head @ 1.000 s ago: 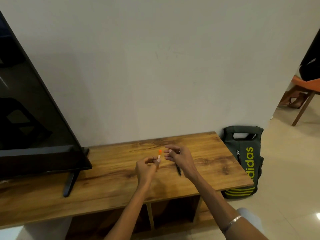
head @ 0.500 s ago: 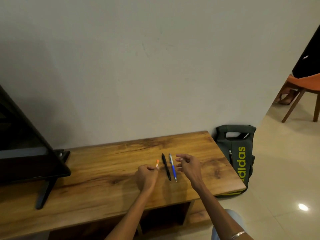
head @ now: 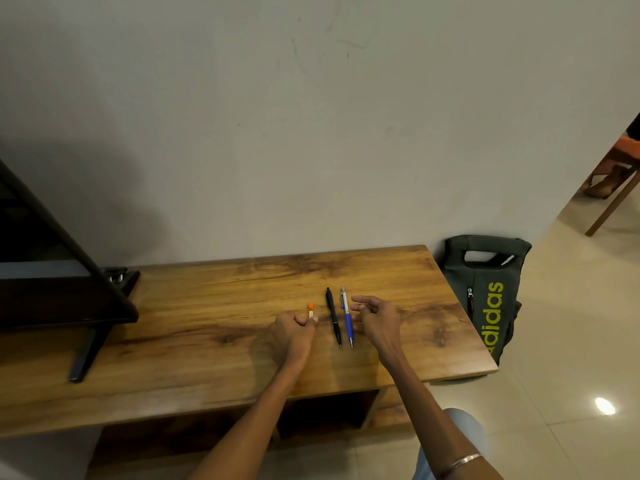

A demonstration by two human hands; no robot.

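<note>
On the wooden table (head: 194, 344) lie a black pen (head: 333, 315) and a blue pen (head: 347, 317), side by side, tips toward me. My left hand (head: 292, 336) pinches the near end of a small orange-capped white object (head: 311, 310), just left of the black pen. My right hand (head: 375, 320) hovers right of the blue pen with fingers loosely curled and nothing in it. Whether the small object touches the table I cannot tell.
A black television (head: 52, 271) on a stand occupies the table's left end. A dark green backpack (head: 485, 292) leans against the wall beside the table's right end. A wooden chair (head: 609, 188) stands on the tiled floor at far right.
The two pens have come into view on the table as my right hand drew away to their right. My left hand has lowered the orange-capped object toward the table. The camera has turned right.
</note>
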